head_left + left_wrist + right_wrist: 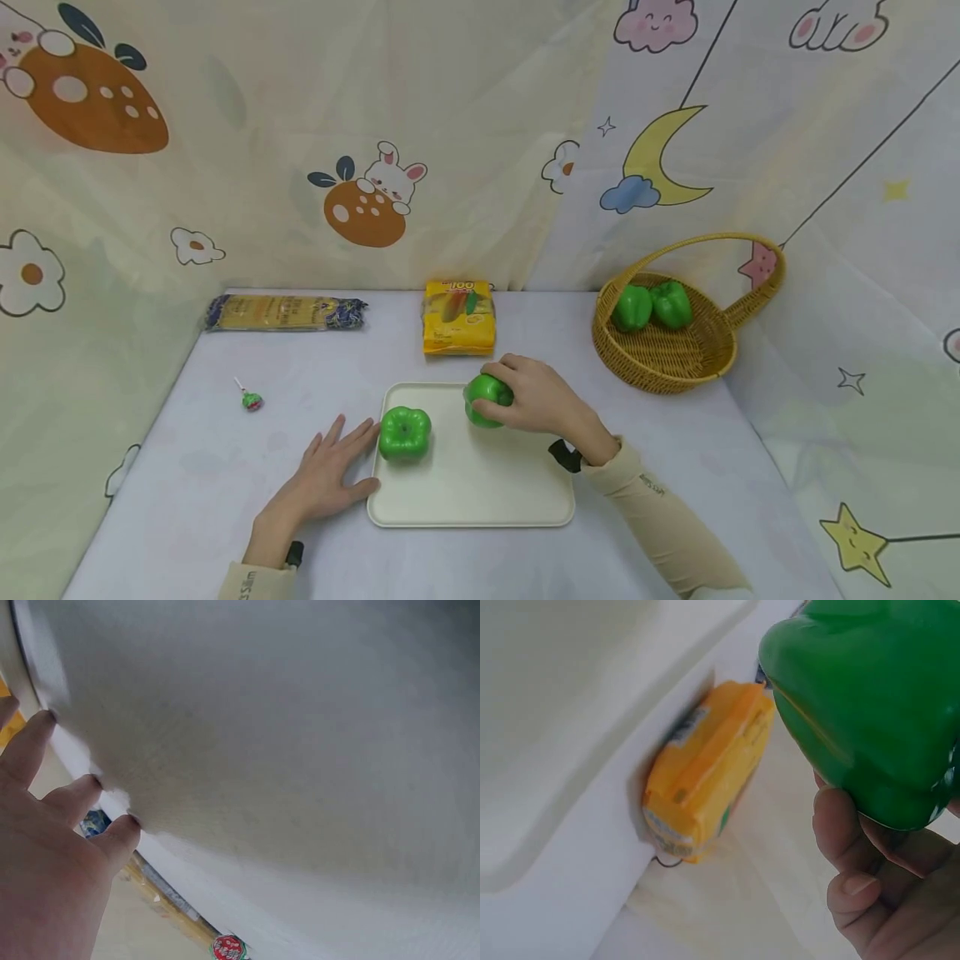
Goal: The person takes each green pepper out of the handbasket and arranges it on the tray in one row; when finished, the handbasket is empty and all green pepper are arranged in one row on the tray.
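In the head view my right hand (536, 396) grips a green bell pepper (483, 400) over the back right part of a cream tray (495, 500). The right wrist view shows the fingers curled around the same pepper (870, 712). A second green bell pepper (405, 433) sits on the tray's left side. My left hand (326, 475) lies with spread fingers on the table, its fingertips and thumb right at the tray's left edge. The left wrist view shows those fingers (75, 799) spread over the white cloth.
A wicker basket (667, 367) with two green peppers (651, 307) stands at the back right. Behind the tray is a yellow mango-print packet (459, 321). A long packet of noodles (285, 312) lies at the back left, with a lollipop (251, 400) in front of it.
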Demonstrator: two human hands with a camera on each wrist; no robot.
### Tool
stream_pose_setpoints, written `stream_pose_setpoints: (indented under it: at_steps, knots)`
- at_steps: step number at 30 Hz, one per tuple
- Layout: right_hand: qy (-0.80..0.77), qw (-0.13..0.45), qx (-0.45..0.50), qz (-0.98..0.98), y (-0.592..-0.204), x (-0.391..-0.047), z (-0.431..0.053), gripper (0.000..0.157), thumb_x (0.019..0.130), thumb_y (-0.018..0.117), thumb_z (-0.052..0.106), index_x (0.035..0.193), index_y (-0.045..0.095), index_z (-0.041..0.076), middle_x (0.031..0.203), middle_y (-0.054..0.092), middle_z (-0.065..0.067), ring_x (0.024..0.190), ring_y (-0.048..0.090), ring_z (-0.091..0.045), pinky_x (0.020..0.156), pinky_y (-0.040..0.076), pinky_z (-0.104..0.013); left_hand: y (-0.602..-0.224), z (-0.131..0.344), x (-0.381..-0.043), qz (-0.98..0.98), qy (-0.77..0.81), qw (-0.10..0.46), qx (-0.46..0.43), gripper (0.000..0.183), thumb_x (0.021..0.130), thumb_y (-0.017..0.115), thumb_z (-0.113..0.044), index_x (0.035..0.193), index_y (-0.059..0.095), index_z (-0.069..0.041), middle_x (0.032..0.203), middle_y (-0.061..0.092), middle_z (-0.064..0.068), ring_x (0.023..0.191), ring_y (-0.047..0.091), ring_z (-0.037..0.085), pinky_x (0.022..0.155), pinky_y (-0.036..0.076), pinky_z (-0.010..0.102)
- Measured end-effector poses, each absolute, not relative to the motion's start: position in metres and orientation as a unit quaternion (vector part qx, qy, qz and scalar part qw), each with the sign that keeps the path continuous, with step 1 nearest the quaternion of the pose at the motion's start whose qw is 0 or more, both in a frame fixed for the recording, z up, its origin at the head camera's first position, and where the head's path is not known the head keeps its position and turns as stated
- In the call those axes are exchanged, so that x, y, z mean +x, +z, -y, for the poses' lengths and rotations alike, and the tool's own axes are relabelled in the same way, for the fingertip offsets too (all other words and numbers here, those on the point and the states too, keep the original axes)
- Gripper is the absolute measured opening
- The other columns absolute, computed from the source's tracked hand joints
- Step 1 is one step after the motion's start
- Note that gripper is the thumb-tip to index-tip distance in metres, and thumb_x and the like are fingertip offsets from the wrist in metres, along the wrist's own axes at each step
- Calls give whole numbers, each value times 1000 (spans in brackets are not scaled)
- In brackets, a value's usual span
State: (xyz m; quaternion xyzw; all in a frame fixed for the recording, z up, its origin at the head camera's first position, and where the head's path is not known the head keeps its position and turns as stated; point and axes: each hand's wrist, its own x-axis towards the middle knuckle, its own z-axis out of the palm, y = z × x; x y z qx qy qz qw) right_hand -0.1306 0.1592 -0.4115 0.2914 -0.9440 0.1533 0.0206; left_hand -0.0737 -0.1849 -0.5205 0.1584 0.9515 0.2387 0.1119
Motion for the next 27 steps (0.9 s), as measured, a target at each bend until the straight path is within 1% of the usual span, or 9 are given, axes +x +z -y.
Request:
stream_pose_setpoints:
  at_steps: [5,9,15,21,27]
  knots:
    - [154,-6,293,943,-422,-125,-150,48,90,62,53,122,69,17,101,69,-3,75,55,-8,58,43,-15,-520,185,-74,-951,240,114,158,81,85,76,-40,155,39,-20,162,40,9,154,17,49,120,13,76]
    - [149,-32,298,942,-434,-121,-143,51,91,60,55,124,68,17,102,69,-4,74,54,-8,55,42,-15,-520,185,-75,-951,240,116,157,81,86,75,-39,156,39,-21,162,39,8,154,16,49,120,12,75]
    - [139,-63,304,940,-449,-116,-133,57,93,57,57,133,64,16,107,70,-7,81,56,-9,60,41,-17,-520,186,-74,-952,236,116,154,81,85,75,-40,155,39,-20,162,39,9,154,16,49,120,11,75]
    - [126,-68,304,942,-455,-114,-126,59,94,55,59,136,61,18,108,70,-6,83,59,-10,64,45,-19,-521,185,-73,-951,238,117,157,81,86,75,-39,155,39,-19,162,39,10,154,16,50,120,12,76]
    - [127,-76,291,945,-455,-113,-121,62,95,53,59,139,58,17,111,71,-7,86,60,-12,67,46,-21,-519,185,-73,-950,239,120,158,80,86,75,-40,155,40,-20,162,39,10,154,16,49,120,12,76]
